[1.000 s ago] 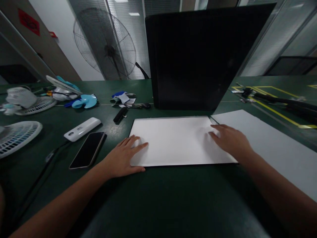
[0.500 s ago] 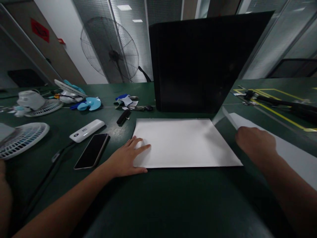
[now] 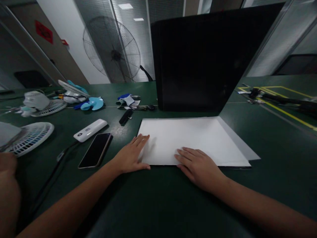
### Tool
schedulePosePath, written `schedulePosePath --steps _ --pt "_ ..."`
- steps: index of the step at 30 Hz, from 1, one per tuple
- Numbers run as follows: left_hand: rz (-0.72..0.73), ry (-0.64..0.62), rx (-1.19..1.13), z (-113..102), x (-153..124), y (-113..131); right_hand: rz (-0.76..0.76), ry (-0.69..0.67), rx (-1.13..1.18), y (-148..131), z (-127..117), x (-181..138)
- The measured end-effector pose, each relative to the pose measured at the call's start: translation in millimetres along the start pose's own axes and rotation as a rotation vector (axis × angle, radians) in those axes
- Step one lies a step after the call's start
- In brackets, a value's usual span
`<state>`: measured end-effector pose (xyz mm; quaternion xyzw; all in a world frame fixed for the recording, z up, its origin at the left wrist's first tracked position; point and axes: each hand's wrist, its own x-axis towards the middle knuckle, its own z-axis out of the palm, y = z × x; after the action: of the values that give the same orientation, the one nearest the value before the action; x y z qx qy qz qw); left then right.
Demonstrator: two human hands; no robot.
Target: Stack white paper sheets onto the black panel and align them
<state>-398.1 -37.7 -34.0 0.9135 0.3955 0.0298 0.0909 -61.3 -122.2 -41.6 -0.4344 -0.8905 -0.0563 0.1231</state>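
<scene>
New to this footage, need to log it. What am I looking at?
There's no machine here: it's a person's two bare hands, seen by a head-worn camera looking forward and down. On the green table lies a white sheet, with another sheet sticking out at its right. The left hand rests at its left edge, the right hand at its near edge; neither seems to grip anything. A phone lies to the left; a black panel stands behind. Another person's hand shows at far left.

There are two bare hands (image 3: 132, 155) (image 3: 198, 167), one co-worker's hand (image 3: 8, 162), at least one white rectangular sheet (image 3: 182, 134), one black-screened smartphone (image 3: 95, 151) and one oblong white plastic device (image 3: 90, 130).
</scene>
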Motion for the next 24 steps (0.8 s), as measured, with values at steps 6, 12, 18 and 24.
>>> schedulePosePath --steps 6,12,18,24 --pt "0.022 -0.008 -0.037 -3 -2 -5 -0.091 -0.106 0.150 2 -1 4" --pt "0.040 -0.016 -0.089 -12 -6 -12 -0.067 -0.163 0.262 35 -7 -8" --pt "-0.006 0.025 -0.214 -12 -12 -15 -0.036 -0.200 0.258 64 -7 -16" --pt "-0.149 0.007 -0.251 -11 -7 -14 -0.113 -0.040 0.125 60 -10 -13"
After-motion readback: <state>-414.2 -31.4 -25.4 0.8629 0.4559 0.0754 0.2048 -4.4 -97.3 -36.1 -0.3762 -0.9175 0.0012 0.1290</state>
